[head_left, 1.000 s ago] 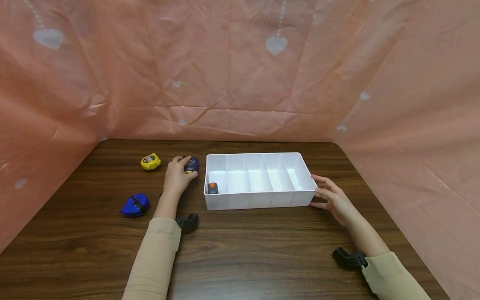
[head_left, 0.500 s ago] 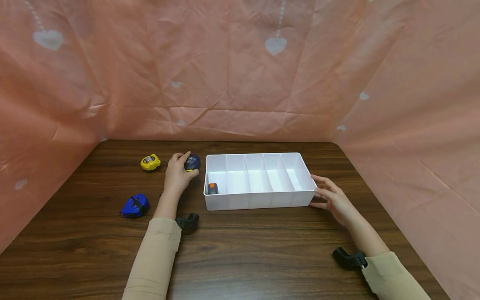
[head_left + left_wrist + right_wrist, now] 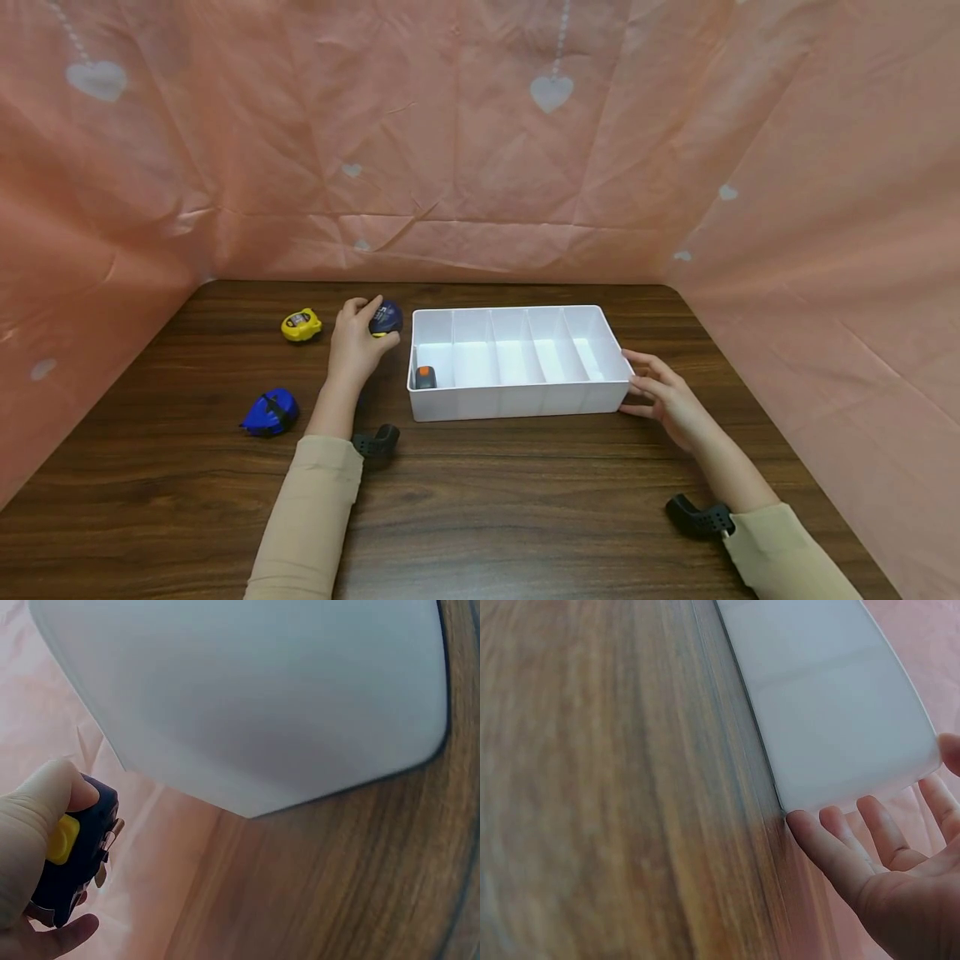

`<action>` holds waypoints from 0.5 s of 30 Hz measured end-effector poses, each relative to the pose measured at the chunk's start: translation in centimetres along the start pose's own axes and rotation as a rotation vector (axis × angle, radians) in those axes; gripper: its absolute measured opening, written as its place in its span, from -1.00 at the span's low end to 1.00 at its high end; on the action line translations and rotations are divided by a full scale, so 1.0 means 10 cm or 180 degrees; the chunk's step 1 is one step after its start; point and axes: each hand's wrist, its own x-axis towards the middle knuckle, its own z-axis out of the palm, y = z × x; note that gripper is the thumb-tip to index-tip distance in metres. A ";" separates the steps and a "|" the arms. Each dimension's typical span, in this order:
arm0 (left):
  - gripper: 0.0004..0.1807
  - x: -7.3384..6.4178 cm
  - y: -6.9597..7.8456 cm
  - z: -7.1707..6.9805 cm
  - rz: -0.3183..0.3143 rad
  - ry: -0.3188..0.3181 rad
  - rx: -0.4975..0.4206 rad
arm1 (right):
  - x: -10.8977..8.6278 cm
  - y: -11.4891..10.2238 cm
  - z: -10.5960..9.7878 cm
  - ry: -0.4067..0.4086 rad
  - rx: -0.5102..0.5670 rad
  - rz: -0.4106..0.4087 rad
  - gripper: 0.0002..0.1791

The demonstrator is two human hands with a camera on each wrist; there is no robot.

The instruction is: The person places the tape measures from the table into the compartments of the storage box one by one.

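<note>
White plastic forms the long box (image 3: 517, 402), which stands on the wood-grained desk (image 3: 525, 500) and is split into 5 compartments. Just beside its left end, the dark blue tape measure (image 3: 387, 318) is pinched between the thumb and fingers of the left hand (image 3: 354, 346); a yellow part of its case is seen near the thumb in the left wrist view. The box's right end is touched by the spread fingers of the right hand (image 3: 671, 408), and no fingers are seen curled round it. By this evidence, the step in hand is judged to be the handling of the dark blue tape measure while the box is steadied. For any move over the box, a firm pinch and a lift clear of the rim would be called for, with the right hand's contact kept light. In the leftmost compartment a dark grey item (image 3: 426, 378) with an orange patch is held; its lower part is hidden by the front wall. A yellow tape measure (image 3: 302, 325) and a blue case (image 3: 270, 412) with a black strap are left untouched on the desk. The far side of the dark blue tape measure is covered by the left hand, its lettering cannot be read with certainty, and whether its underside is borne by the desk cannot be told.
</note>
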 end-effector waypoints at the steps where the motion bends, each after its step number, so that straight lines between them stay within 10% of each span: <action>1: -0.26 0.00 0.01 -0.01 0.0009 0.0001 -0.0012 | 0.00 0.00 0.00 -0.0001 0.0000 -0.0003 -0.50; 15: -0.27 0.00 0.09 -0.04 0.0053 0.0026 -0.0017 | 0.00 0.00 0.00 0.0004 0.0012 -0.0019 -0.49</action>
